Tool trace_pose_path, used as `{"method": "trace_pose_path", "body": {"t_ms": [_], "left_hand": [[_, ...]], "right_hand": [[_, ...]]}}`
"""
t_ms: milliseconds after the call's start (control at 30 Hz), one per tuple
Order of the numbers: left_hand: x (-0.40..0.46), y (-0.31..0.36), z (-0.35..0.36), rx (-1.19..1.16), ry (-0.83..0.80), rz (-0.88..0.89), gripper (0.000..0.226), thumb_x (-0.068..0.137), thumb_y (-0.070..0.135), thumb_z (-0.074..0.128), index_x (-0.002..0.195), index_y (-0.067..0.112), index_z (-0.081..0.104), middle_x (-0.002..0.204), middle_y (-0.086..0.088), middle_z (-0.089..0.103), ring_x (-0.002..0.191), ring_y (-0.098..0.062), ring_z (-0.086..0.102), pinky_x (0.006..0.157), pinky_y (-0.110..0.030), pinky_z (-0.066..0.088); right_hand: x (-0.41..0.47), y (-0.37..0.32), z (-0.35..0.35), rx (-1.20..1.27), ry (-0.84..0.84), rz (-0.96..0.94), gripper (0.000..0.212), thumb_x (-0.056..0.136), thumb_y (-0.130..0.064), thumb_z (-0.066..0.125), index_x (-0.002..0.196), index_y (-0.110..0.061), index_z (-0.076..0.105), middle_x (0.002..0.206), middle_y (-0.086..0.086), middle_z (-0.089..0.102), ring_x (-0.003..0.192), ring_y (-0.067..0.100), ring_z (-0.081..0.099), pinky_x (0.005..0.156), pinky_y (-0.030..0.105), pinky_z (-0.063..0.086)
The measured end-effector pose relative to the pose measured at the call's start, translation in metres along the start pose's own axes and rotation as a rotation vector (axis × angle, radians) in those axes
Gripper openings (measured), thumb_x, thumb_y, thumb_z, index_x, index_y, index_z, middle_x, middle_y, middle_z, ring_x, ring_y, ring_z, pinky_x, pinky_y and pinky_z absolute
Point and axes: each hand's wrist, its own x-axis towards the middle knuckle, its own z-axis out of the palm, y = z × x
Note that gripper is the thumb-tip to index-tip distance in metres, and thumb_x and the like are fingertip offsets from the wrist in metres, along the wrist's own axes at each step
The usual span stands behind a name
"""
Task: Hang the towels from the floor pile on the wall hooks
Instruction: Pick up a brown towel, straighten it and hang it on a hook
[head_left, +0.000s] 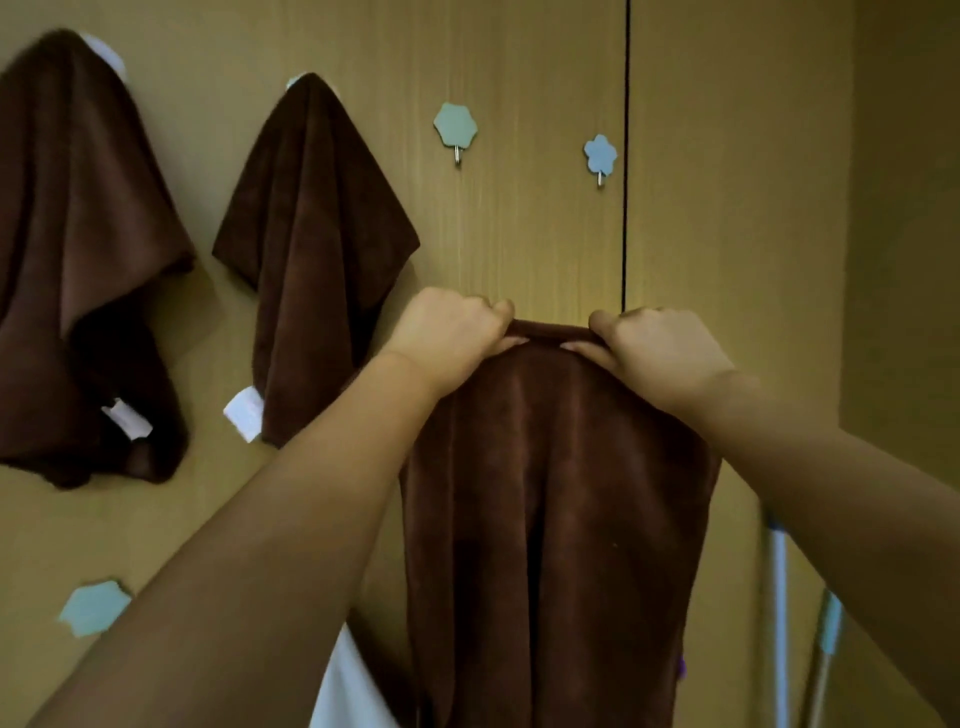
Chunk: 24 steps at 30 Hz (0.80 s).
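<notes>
A brown towel (556, 509) hangs down in front of the wooden wall, held up by its top edge. My left hand (452, 338) grips the edge on the left and my right hand (660, 348) grips it on the right, close together. Above them are two bare hooks on pale blue flower plates, one (455, 127) up and left, the other (600, 156) up and right. Two more brown towels hang from hooks further left, one (311, 249) in the middle and one (83, 270) at the far left, each with a white label.
A dark vertical gap (625, 156) divides the wall panels just right of the right hook. Another blue flower plate (93, 608) sits low on the left. A pale pole (779, 613) and a handle (826, 654) lean at the lower right. White cloth (348, 691) shows below my left arm.
</notes>
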Motion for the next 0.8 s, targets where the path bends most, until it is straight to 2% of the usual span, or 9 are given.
{"method": "trace_pose_path", "body": {"t_ms": [67,133,233,333,400,500,567,667,800], "left_hand": [[0.020,-0.004,0.000,0.012,0.019,-0.071,0.049,0.098,0.051,0.022,0.112,0.011,0.048,0.106,-0.007,0.062,0.092,-0.029,0.062,0.062,-0.033,0.034],[0.035,-0.008,0.001,0.007,0.047,-0.148,0.049,0.097,0.052,0.024,0.109,0.011,0.048,0.104,-0.008,0.063,0.092,-0.031,0.062,0.063,-0.032,0.034],[0.049,-0.016,0.004,-0.034,0.080,-0.242,0.047,0.096,0.052,0.027,0.105,0.012,0.048,0.101,-0.010,0.063,0.091,-0.032,0.061,0.062,-0.031,0.033],[0.058,-0.026,0.007,-0.050,0.084,-0.306,0.044,0.095,0.053,0.029,0.096,0.013,0.046,0.095,-0.010,0.062,0.086,-0.032,0.060,0.061,-0.032,0.034],[0.066,-0.031,0.010,0.011,0.067,-0.317,0.045,0.095,0.054,0.028,0.095,0.013,0.046,0.093,-0.009,0.061,0.083,-0.030,0.059,0.060,-0.032,0.034],[0.078,-0.038,0.015,0.102,0.046,-0.303,0.040,0.095,0.055,0.027,0.087,0.016,0.035,0.093,-0.007,0.060,0.083,-0.029,0.059,0.058,-0.031,0.029],[0.085,-0.044,0.018,0.118,0.051,-0.310,0.041,0.095,0.055,0.028,0.085,0.016,0.032,0.085,-0.006,0.053,0.075,-0.027,0.053,0.058,-0.032,0.027],[0.095,-0.058,0.024,0.120,0.067,-0.331,0.043,0.094,0.056,0.030,0.083,0.015,0.033,0.075,-0.001,0.039,0.068,-0.021,0.039,0.058,-0.032,0.026],[0.107,-0.080,0.031,0.027,0.109,-0.393,0.046,0.091,0.057,0.036,0.079,0.013,0.036,0.063,0.001,0.029,0.069,-0.021,0.040,0.057,-0.032,0.026]], "right_hand": [[0.016,0.019,0.004,0.017,0.035,0.008,0.039,0.095,-0.054,0.023,0.088,-0.019,0.035,0.069,-0.001,0.043,0.076,0.028,0.060,0.056,0.029,0.030],[0.033,0.034,0.007,0.039,0.087,0.007,0.039,0.095,-0.055,0.025,0.088,-0.018,0.037,0.068,-0.002,0.041,0.076,0.028,0.060,0.056,0.029,0.029],[0.058,0.047,0.014,0.140,0.143,0.020,0.044,0.094,-0.055,0.030,0.092,-0.014,0.046,0.072,0.000,0.045,0.076,0.027,0.059,0.058,0.031,0.033],[0.078,0.050,0.024,0.237,0.191,0.030,0.043,0.094,-0.056,0.033,0.087,-0.015,0.045,0.071,0.002,0.048,0.075,0.028,0.059,0.060,0.032,0.039],[0.088,0.051,0.032,0.243,0.224,0.030,0.046,0.094,-0.056,0.034,0.089,-0.012,0.049,0.072,0.005,0.052,0.076,0.030,0.059,0.060,0.031,0.037],[0.101,0.054,0.045,0.240,0.267,0.046,0.050,0.093,-0.057,0.034,0.094,-0.011,0.053,0.083,0.011,0.062,0.080,0.032,0.060,0.059,0.030,0.031],[0.110,0.055,0.051,0.258,0.274,0.071,0.051,0.092,-0.058,0.034,0.094,-0.011,0.054,0.084,0.010,0.062,0.080,0.031,0.060,0.056,0.030,0.028],[0.130,0.054,0.058,0.362,0.290,0.113,0.048,0.091,-0.058,0.039,0.089,-0.012,0.053,0.074,0.008,0.053,0.073,0.030,0.056,0.051,0.030,0.030],[0.161,0.057,0.068,0.439,0.392,0.119,0.050,0.089,-0.058,0.043,0.086,-0.010,0.057,0.072,0.009,0.052,0.076,0.034,0.056,0.060,0.033,0.037]]}}
